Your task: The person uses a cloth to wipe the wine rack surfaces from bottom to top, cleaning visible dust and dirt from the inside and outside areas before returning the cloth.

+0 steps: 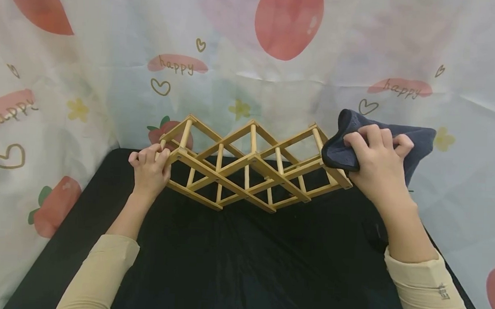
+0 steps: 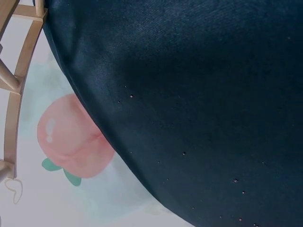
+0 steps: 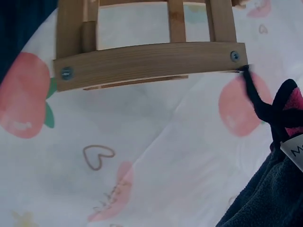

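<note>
A wooden lattice rack (image 1: 253,159), its crossed slats joined by round dowels, is held up over the black-covered table. My left hand (image 1: 149,173) grips the rack's left end, fingers curled over its corner. A dark blue-grey cloth (image 1: 418,142) is bunched in my right hand (image 1: 381,162) beside the rack's right end, and it hides part of that end. In the right wrist view, an end slat (image 3: 151,64) shows a screw at each side. The cloth (image 3: 274,189) has a white label and dark edging there. Neither hand is clearly visible in its wrist view.
A black cover (image 1: 242,265) spreads over the table below the rack. Behind and at both sides hangs a pale curtain (image 1: 122,75) printed with fruit, hearts and lettering. Small specks (image 2: 236,180) dot the black cover in the left wrist view.
</note>
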### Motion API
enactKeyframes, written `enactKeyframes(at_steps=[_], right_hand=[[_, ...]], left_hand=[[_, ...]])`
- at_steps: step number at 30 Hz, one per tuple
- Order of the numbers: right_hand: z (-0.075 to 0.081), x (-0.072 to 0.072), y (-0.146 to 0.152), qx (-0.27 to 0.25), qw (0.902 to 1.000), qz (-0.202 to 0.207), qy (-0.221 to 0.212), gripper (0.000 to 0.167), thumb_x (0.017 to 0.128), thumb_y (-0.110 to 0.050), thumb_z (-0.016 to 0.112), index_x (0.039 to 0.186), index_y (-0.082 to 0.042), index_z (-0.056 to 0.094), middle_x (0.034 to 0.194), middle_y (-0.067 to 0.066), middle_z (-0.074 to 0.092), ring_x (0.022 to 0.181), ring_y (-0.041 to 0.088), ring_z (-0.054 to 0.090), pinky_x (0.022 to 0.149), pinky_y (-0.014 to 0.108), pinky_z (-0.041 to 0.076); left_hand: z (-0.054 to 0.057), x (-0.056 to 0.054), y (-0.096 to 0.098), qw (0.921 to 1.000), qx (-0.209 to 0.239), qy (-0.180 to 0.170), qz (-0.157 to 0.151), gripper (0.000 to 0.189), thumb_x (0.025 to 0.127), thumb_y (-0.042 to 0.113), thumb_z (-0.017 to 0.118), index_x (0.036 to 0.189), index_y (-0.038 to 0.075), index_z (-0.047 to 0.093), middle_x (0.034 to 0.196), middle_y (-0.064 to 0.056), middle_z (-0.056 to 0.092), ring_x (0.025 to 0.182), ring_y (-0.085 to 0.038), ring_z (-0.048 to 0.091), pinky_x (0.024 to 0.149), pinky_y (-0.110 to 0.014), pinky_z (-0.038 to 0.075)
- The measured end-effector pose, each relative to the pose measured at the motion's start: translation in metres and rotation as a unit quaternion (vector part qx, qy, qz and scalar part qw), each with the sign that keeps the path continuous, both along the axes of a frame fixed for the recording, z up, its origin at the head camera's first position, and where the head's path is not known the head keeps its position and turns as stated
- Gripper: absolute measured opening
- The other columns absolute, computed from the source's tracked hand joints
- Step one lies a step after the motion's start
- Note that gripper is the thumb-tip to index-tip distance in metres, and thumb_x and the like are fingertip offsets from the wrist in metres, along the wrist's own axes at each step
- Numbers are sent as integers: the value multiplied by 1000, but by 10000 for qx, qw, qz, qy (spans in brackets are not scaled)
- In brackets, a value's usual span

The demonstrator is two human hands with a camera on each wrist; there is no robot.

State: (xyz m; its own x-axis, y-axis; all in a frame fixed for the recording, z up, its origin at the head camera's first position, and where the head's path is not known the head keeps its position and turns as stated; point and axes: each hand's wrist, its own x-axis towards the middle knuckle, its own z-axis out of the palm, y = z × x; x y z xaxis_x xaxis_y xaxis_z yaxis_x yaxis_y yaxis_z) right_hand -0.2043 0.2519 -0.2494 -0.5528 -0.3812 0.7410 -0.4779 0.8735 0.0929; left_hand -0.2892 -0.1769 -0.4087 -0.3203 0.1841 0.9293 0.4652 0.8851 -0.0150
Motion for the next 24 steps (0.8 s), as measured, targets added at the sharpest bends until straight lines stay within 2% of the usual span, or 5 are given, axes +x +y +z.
enactKeyframes(at_steps=[4,12,17,24], right_hand=[[-13,16,14,-364,9992,-189,-5,40,63,13,63,97,-3,49,100,23,43,90,43,36,81,56,9],[-45,45,41,-728,9945,-578,-480,43,59,16,61,96,0,48,99,24,41,90,46,34,80,60,7],[-71,53,53,-899,9912,-707,-666,44,57,17,64,95,0,49,97,25,42,89,46,36,79,61,8],[-112,57,62,-941,9858,-733,-1180,50,50,18,68,91,-3,48,94,21,43,87,42,37,76,61,12]], left_hand=[[0,-2,-1,10000,21,34,42,15,82,4,53,97,4,48,100,-18,45,86,-35,36,73,-50,18],[1,-3,0,9999,49,137,39,16,82,4,53,97,4,48,99,-17,46,86,-34,36,73,-50,17],[1,-5,-1,9999,30,119,72,17,82,4,53,98,4,48,99,-18,45,85,-34,36,73,-50,17],[0,-5,-1,9999,29,95,85,17,82,3,53,98,4,48,98,-17,45,85,-34,35,73,-50,17]])
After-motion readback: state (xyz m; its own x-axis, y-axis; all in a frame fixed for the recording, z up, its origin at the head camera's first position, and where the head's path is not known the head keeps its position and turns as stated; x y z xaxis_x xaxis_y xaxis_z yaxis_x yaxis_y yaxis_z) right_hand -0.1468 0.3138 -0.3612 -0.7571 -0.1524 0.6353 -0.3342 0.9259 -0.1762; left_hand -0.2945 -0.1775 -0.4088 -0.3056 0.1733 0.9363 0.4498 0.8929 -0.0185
